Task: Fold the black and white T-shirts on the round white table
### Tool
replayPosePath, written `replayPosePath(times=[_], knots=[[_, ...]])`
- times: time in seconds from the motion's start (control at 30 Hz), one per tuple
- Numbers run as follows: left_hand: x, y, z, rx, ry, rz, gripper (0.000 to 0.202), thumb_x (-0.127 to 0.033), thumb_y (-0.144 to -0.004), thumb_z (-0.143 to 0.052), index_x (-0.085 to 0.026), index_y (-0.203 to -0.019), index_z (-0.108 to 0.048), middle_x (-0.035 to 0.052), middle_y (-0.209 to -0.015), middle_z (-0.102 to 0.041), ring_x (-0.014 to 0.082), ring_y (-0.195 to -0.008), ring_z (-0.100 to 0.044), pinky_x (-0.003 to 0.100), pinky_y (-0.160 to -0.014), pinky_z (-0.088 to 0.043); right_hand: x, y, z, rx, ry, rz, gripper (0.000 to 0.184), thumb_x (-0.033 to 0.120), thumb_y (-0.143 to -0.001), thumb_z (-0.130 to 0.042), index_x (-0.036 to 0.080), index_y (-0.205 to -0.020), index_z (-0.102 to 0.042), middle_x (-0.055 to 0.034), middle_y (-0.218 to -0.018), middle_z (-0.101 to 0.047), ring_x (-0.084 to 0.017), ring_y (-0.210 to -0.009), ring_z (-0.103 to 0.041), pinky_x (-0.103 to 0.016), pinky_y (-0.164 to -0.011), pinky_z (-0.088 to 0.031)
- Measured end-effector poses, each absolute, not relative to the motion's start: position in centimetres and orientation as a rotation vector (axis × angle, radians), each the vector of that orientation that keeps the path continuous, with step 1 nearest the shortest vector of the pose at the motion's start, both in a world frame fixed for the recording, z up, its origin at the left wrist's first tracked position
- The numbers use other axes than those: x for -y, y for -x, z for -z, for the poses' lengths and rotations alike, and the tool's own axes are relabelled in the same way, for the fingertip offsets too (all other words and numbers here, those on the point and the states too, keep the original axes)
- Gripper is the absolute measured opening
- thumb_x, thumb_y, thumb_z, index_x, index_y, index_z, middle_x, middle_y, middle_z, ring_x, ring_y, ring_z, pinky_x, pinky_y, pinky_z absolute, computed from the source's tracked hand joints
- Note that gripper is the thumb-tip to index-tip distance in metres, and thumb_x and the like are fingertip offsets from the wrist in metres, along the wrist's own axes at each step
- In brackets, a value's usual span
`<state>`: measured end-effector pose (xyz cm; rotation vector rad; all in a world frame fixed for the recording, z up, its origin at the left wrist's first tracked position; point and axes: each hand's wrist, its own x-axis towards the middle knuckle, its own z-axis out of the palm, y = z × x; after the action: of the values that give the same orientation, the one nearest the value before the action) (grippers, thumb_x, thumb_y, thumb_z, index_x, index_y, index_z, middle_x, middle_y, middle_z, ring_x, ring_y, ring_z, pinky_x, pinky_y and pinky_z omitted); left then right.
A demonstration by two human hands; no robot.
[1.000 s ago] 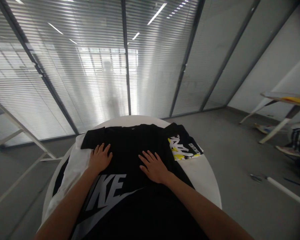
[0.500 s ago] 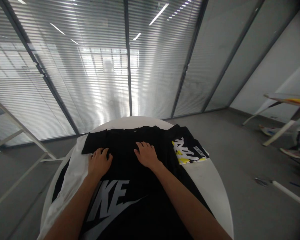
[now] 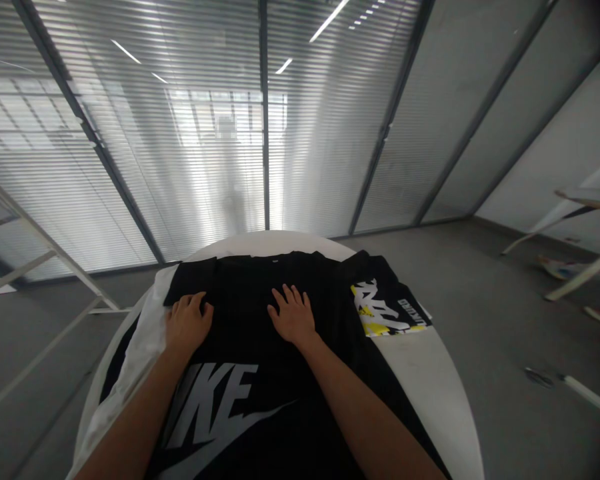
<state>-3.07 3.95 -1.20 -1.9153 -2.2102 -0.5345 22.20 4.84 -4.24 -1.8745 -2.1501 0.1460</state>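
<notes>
A black T-shirt (image 3: pixel 250 327) with a large grey-white NIKE print lies spread out, its collar at the far side. My left hand (image 3: pixel 187 323) rests on its left side just below the sleeve, fingers lightly bent and thumb apart, holding nothing that I can see. On the upper chest, my right hand (image 3: pixel 294 313) lies flat with spread fingers. White cloth (image 3: pixel 147 333) shows beneath the shirt's left edge. Beside the right sleeve is a folded black garment (image 3: pixel 387 310) with white and yellow graphics. The shirt's near end runs out of view.
A round white table (image 3: pixel 443 380) carries the clothes. Behind it stands a glass partition with blinds (image 3: pixel 220 180). A white metal frame (image 3: pixel 75 267) is at the left. On the right floor lie a white bar (image 3: pixel 590 395) and a dark object (image 3: pixel 539 378), near another table's leg (image 3: pixel 583 273).
My left hand has shifted slightly left along the shirt. The fingers of my right hand have spread wider and flattened. The camera view has turned a little to the left.
</notes>
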Motion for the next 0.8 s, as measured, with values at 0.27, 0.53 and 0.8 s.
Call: replayPosePath(times=[0.27,0.53,0.8], knots=[[-5.5,6.0,1.5,2.294,1.804,0.841,0.038,-0.032,-0.085,-0.044,-0.018,-0.117,-0.06,0.0096,-0.11,-0.065,0.0233,-0.099,-0.064,0.034,-0.091,-0.047,-4.6,-22.3,3.9,2.137,1.879,-0.171,0.058,0.054,-0.096,-0.025,0.029,-0.147,-0.037,-0.006,-0.157,-0.029,-0.027,-0.145,-0.016,-0.049,-0.115,-0.004],[-7.5,7.9,1.1,2.459,1.661,0.799,0.044,-0.036,-0.082,-0.045,-0.013,-0.117,-0.058,0.0139,-0.098,-0.069,0.0297,-0.102,-0.063,0.038,-0.091,-0.047,-4.6,-22.7,3.9,2.099,1.822,-0.214,0.058,0.053,-0.096,-0.027,0.026,-0.145,-0.041,-0.0081,-0.155,-0.031,-0.028,-0.145,-0.017,-0.05,-0.114,-0.003],[-12.1,7.9,-0.6,2.796,1.413,0.533,0.07,-0.056,-0.077,-0.047,0.001,-0.117,-0.057,0.0335,-0.118,-0.058,0.0467,-0.118,-0.052,0.057,-0.095,-0.04,-4.6,-22.6,3.7,2.1,1.829,-0.213,0.057,0.051,-0.096,-0.029,0.026,-0.145,-0.041,-0.0085,-0.155,-0.031,-0.029,-0.144,-0.018,-0.051,-0.114,-0.003]])
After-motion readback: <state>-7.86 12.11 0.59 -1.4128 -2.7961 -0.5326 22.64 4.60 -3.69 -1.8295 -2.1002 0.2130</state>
